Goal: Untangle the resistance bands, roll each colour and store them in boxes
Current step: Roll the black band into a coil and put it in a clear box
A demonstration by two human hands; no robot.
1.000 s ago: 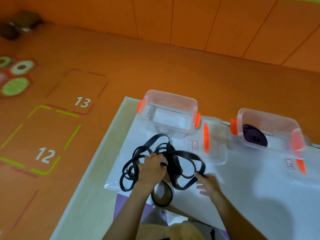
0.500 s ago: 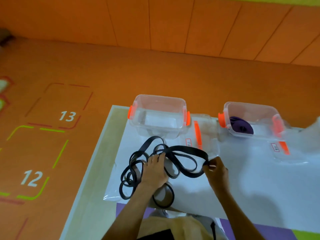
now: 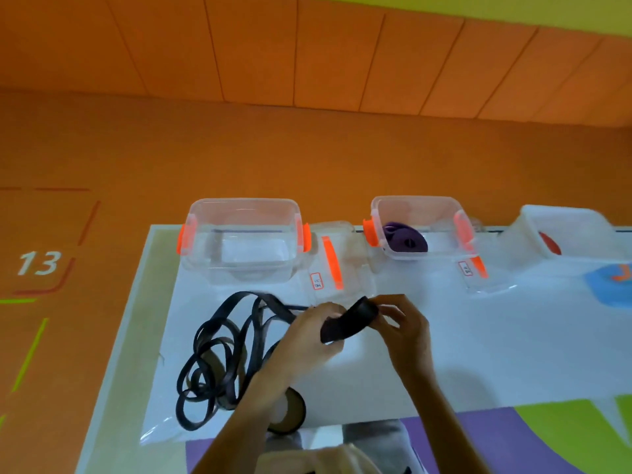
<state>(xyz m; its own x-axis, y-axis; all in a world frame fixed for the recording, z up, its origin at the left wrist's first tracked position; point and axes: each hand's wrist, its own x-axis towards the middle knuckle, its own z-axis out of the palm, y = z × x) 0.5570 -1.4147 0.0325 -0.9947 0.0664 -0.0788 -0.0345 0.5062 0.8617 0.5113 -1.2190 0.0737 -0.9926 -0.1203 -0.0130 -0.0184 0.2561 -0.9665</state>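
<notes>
Black resistance band (image 3: 236,350): tangled loops lying on white table (image 3: 478,354), just in front of empty clear box (image 3: 242,241). One end lifted off the heap, doubled over between both hands, to the right of the tangle. Left hand (image 3: 314,336): fingers curled shut round the doubled end from below. Right hand (image 3: 402,323): thumb and fingertips pinching the folded tip of the same end. Second clear box (image 3: 420,230), right of the empty box, holding rolled purple band (image 3: 405,241). Clear lid (image 3: 337,261) with orange clip flat between the two boxes. Third box (image 3: 567,234) farther right, something red inside, blurred. Tape roll (image 3: 289,413) near table's front edge, partly under left forearm.
</notes>
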